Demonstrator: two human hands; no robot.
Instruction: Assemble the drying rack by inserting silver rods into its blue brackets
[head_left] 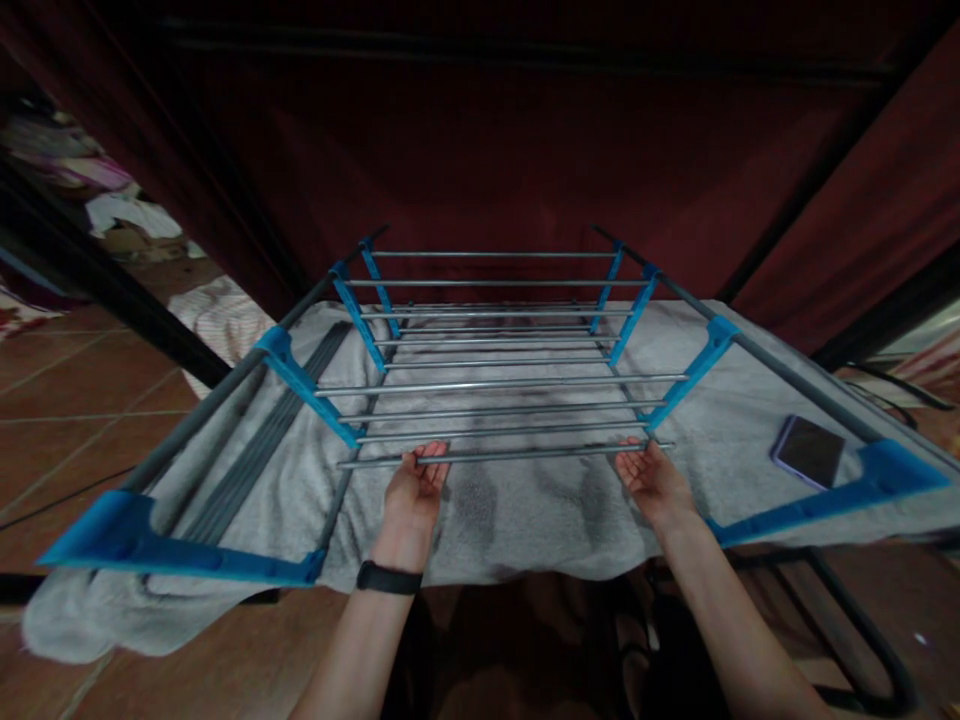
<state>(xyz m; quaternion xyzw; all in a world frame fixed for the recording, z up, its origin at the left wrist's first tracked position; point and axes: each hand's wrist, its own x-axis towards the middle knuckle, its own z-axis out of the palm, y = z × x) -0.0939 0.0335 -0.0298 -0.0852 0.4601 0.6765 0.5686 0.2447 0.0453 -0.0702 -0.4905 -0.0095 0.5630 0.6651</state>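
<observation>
A thin grey metal rod (517, 455) lies level across both my hands. Its left part rests between the thumb and fingers of my left hand (416, 485), palm up, with a black band on the wrist. Near its other end, my right hand (651, 480) holds it between thumb and fingers. Just beyond stands a rack frame with grey side tubes (795, 380) and blue plastic brackets (311, 385). Several crossbars (495, 408) span its farther brackets. The nearest left bracket (187, 545) and nearest right bracket (832, 500) have no bar between them.
Beneath the frame, a grey cloth (525, 540) covers the surface. Several loose rods (274, 440) lie on it at the left, and a phone (808, 450) at the right. Dark red panels (510, 150) rise behind. Tiled floor (82, 400) shows at left.
</observation>
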